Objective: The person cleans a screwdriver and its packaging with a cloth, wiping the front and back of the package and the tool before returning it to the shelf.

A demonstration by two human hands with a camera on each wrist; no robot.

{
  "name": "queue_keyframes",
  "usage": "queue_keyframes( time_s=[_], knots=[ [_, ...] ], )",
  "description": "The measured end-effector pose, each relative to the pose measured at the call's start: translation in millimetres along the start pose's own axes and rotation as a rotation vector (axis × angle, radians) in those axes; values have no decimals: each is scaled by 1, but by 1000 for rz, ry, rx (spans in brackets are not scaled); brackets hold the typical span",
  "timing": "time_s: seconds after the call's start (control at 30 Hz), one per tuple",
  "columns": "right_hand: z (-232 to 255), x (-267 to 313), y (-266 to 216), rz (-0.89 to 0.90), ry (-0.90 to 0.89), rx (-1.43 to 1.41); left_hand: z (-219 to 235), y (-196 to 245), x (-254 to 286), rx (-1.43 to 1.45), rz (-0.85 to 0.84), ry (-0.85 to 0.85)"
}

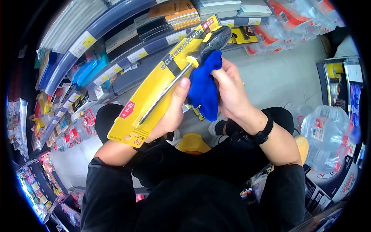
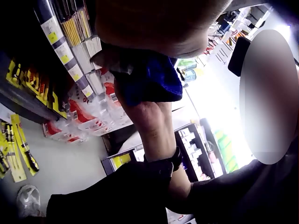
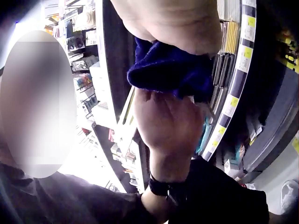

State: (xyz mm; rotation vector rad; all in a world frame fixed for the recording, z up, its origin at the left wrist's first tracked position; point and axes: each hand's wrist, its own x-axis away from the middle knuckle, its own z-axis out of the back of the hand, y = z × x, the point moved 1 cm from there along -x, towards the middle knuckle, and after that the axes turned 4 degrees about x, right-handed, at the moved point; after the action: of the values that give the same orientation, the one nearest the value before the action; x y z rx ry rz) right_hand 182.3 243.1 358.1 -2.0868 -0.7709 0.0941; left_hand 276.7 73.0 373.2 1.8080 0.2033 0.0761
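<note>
Head cam's got a pale shop floor (image 1: 270, 73), stocked shelves (image 1: 119, 62) along the front, big clear plastic bottles (image 1: 326, 131) off to the right. Carded screwdriver (image 1: 166, 92) sits mid-air over the lap, left hand (image 1: 172, 114) curled round its card, right hand (image 1: 234, 91) pinching a blue cloth (image 1: 203, 91) by the handle.

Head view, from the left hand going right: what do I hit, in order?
Left hand → blue cloth → right hand → black wristband → big clear bottles. Screwdriver package left out, it overlaps the left hand and cloth.
</note>
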Motion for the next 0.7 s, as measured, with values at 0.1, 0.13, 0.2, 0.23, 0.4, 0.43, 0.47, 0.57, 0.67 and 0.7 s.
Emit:
queue_keyframes(
  time_s=[0.1, 0.13, 0.2, 0.23, 0.4, 0.43, 0.47, 0.57, 0.67, 0.7],
  knots=[
    [1, -3, -6, 70, 33, 68, 3, 0, 1, -5, 18, 0],
    [4, -5, -10, 81, 35, 53, 4, 0, 0, -6, 22, 1],
    [10, -7, -17, 100, 38, 24, 5, 0, 0, -8, 27, 6],
    [8, -9, -21, 105, 96, 21, 4, -1, -2, -8, 27, 14],
    [23, -14, -30, 201, 127, 49, -22, -4, -22, 377, 7, -42],
    [25, -13, -31, 217, 116, 64, -13, -4, -26, 355, 11, -226],
    [26, -12, -32, 233, 104, 78, -12, -3, -26, 371, 21, -221],
    [29, -11, -31, 236, 106, 103, -10, 0, -27, 395, 35, -208],
    [30, -9, -32, 245, 85, 98, -4, 0, -26, 382, 32, -204],
    [30, -9, -32, 256, 92, 146, -3, 0, -25, 381, 36, -200]
  ],
)
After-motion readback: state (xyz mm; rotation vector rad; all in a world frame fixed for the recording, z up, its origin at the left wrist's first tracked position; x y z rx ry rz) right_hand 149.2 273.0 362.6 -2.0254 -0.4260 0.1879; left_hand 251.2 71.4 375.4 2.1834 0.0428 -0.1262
